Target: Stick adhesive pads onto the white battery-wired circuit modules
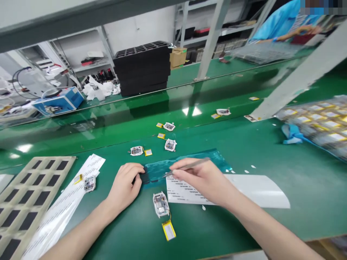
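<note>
The right hand (202, 182) pinches slim metal tweezers (189, 167) above a teal plastic film (214, 158) on the green table (271, 220). The curled left hand (124, 187) touches the film's left end, its grip unclear. A white-framed circuit module (161, 204) lies just nearer, wired to a yellow pouch battery (168, 230).

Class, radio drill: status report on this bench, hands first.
Right hand: metal tweezers over blue film. Left hand on its edge. Wired circuit module, battery nearby.

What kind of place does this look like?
Probably an electronics assembly line: a long green workbench, small circuit modules with flat yellow-edged batteries, and stacked black component trays.
</note>
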A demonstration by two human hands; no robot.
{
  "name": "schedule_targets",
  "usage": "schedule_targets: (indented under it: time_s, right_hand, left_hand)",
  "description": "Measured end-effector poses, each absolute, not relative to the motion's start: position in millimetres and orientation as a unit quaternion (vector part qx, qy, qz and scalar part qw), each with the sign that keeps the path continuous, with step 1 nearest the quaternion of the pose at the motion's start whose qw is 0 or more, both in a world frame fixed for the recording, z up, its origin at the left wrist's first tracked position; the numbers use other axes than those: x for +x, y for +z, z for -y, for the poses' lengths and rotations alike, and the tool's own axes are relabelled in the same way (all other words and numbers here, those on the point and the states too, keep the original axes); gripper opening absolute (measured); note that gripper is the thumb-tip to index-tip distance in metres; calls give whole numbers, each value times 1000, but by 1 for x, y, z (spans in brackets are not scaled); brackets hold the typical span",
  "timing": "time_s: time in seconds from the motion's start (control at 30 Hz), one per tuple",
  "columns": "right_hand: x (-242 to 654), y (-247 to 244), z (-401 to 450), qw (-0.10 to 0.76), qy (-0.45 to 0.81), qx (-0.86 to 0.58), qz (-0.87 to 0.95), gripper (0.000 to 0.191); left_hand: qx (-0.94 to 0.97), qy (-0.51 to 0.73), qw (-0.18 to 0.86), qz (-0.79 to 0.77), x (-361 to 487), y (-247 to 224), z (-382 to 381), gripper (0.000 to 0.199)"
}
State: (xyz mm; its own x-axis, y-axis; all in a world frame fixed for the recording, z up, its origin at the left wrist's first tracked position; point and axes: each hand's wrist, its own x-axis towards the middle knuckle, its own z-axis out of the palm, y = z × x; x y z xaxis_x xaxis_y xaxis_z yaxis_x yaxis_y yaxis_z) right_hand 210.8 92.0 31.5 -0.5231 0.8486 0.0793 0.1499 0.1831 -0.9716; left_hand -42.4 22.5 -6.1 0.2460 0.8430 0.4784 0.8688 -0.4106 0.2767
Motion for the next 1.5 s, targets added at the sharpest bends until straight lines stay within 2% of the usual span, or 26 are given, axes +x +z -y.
schedule_targets:
  time_s: [0.27,0.67,1.13,1.3,1.4,1.5]
  right_hand:
    - [172,22,-125,220,613,-346,675,19]
    - [183,22,-135,133,671,-354,638,41]
    - [186,26,-131,152,682,-324,638,44]
    - [194,44,-124,177,649,-311,672,43]
    - [205,60,-112,197,614,-321,694,38]
    - [217,64,-95,191,587,-339,710,37]
  left_hand:
    - [-791,-300,-6,533,-34,-8,-20,20]
    - [-827,-237,-60,506,-28,-5,-19,32]
    - [-834,-207,-57,508,-28,-3,-19,38]
    - [-835,-212,-55,505,-30,-4,-19,40]
    - [-833,-267,-42,483,-28,0,-14,34]
    - [-839,-297,-91,447,-21,6,-2,22]
